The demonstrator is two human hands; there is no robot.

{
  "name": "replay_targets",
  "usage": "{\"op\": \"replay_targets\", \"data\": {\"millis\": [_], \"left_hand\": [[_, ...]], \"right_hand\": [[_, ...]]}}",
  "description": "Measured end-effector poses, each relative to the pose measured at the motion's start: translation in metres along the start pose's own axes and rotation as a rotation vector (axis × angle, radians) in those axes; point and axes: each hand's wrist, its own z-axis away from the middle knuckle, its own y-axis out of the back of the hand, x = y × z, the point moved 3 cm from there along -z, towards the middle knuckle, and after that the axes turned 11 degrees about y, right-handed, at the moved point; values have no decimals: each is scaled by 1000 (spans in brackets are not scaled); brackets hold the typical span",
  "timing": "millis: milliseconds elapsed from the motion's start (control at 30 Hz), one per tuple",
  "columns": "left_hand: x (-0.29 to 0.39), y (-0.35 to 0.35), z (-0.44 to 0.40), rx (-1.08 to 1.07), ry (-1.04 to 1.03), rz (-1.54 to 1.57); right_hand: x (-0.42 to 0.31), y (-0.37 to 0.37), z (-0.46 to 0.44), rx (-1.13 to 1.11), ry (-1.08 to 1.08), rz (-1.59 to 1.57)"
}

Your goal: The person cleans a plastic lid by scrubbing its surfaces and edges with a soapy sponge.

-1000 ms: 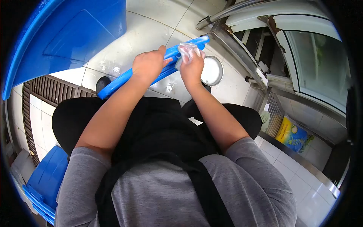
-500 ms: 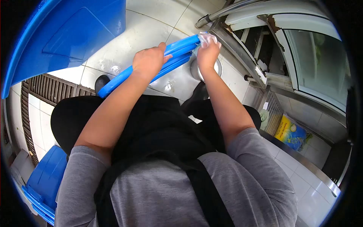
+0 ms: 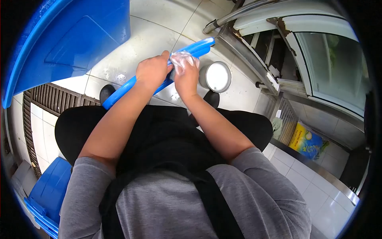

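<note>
A blue plastic lid (image 3: 123,94), seen nearly edge-on, slants up to the right above my knees. My left hand (image 3: 153,71) is closed around its upper edge near the middle. Just right of it, my right hand (image 3: 186,73) presses a soapy, whitish wad (image 3: 184,59) onto the lid's edge, its fingers mostly covered by foam. Whether the wad is a cloth or a sponge, I cannot tell. On the floor beyond my right hand stands a round metal pot (image 3: 203,77) filled with white, sudsy liquid.
A large blue bin (image 3: 87,44) stands at the upper left, above a brown floor grate (image 3: 55,95). More blue plastic bins or lids (image 3: 49,187) are at the lower left. On the right are a rusty white-framed glass cabinet (image 3: 334,59) and a yellow-and-blue bag (image 3: 306,140) behind a rail.
My right hand has slid the soapy wad down-left along the lid, from its far end to near my left hand. The pot is now in full view. My left hand keeps its hold.
</note>
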Motion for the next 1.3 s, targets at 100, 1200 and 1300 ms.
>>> {"op": "replay_targets", "data": {"millis": [100, 1200, 1300], "left_hand": [[-3, 1, -2, 19, 19, 21], [2, -5, 3, 53, -15, 23], [0, -8, 1, 110, -27, 45]], "right_hand": [[49, 11, -15, -22, 153, 216], [102, 43, -28, 157, -565, -10], [38, 15, -7, -70, 135, 155]]}}
